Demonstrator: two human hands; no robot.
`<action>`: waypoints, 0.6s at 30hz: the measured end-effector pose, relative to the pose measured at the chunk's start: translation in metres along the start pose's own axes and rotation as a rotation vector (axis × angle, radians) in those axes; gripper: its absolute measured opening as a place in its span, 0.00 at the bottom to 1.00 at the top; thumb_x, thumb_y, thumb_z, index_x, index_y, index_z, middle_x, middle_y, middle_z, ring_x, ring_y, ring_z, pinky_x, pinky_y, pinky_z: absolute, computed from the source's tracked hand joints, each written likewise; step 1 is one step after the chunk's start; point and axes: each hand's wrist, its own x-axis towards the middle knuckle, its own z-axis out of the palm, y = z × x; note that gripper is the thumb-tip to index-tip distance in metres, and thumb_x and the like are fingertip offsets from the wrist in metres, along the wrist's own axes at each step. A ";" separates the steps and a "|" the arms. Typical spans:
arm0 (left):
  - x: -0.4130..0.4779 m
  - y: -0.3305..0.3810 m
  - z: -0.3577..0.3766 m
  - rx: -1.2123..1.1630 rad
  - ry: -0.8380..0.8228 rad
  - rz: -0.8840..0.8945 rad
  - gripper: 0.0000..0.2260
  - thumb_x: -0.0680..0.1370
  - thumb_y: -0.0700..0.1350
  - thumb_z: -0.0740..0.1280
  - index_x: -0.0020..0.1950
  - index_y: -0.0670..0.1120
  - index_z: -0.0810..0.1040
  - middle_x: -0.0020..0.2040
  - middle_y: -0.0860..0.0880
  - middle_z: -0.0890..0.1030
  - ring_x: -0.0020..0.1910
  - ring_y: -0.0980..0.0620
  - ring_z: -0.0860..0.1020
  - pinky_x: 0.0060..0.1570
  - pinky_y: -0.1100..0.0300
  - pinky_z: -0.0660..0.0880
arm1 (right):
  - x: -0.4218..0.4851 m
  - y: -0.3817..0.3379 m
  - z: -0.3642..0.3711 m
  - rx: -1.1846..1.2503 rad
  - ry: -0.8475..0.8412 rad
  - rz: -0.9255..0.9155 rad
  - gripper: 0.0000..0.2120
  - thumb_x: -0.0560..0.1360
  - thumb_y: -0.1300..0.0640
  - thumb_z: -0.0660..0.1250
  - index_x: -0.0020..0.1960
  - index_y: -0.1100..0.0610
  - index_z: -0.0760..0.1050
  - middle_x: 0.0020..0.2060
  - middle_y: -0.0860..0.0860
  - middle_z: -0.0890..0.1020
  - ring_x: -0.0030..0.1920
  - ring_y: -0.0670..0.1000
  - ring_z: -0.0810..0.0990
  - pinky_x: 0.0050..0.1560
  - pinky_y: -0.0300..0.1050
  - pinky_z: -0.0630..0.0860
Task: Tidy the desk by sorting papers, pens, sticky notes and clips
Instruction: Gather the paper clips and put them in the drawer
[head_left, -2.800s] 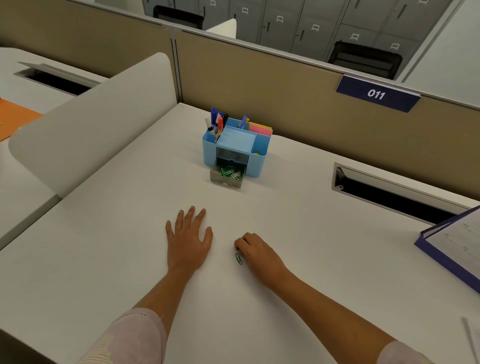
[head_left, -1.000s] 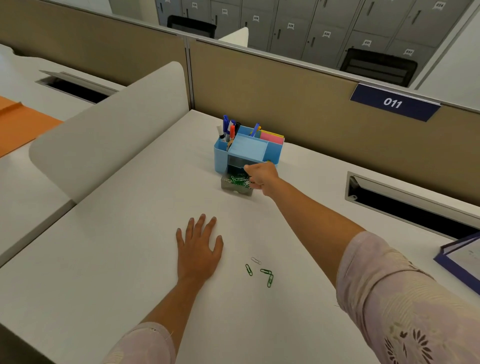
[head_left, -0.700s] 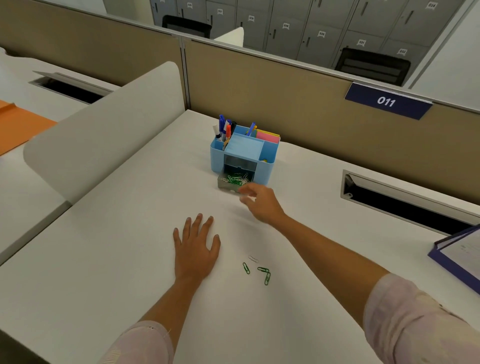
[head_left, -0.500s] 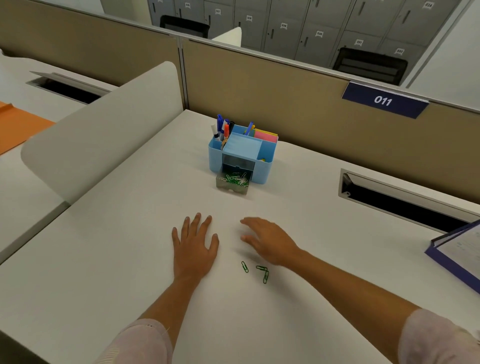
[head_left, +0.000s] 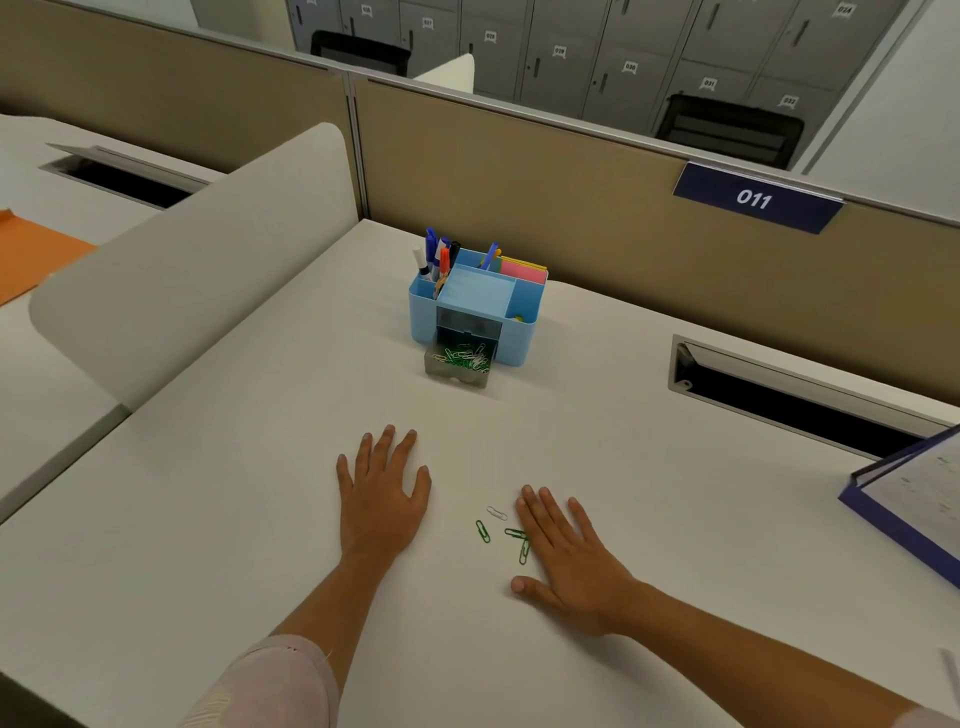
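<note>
Left hand and right hand are lying flat, fingers straight, on the counter, four loose paper clips sitting between them, while behind, a blue organizer is holding pens, sticky notes and an open drawer of clips.

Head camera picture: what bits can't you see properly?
All in the head view:
Blue folder: cut off by the right edge; print too small to read.
Green paper clip: partly under fingers of the right hand.
Pens: lower ends hidden inside the blue organiser.
Clip drawer: back end inside the organiser.
</note>
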 end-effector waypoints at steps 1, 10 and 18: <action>0.000 0.000 0.000 -0.001 0.002 -0.001 0.28 0.77 0.60 0.47 0.76 0.56 0.60 0.77 0.51 0.60 0.77 0.48 0.54 0.74 0.43 0.46 | 0.003 -0.005 0.004 -0.014 0.025 0.019 0.41 0.78 0.31 0.44 0.76 0.56 0.31 0.75 0.51 0.32 0.73 0.47 0.27 0.72 0.53 0.31; 0.001 0.000 0.000 0.018 0.002 0.002 0.28 0.77 0.61 0.46 0.76 0.56 0.60 0.77 0.51 0.60 0.77 0.47 0.54 0.74 0.43 0.47 | 0.039 -0.033 -0.001 0.057 0.056 0.101 0.46 0.72 0.27 0.36 0.75 0.58 0.29 0.74 0.50 0.29 0.73 0.51 0.26 0.71 0.55 0.28; 0.001 -0.001 0.002 0.015 -0.003 -0.003 0.27 0.77 0.60 0.47 0.76 0.57 0.59 0.77 0.51 0.59 0.77 0.48 0.53 0.74 0.43 0.46 | 0.044 -0.008 -0.037 0.268 -0.105 -0.051 0.49 0.67 0.25 0.51 0.78 0.49 0.40 0.78 0.46 0.42 0.77 0.50 0.39 0.76 0.52 0.40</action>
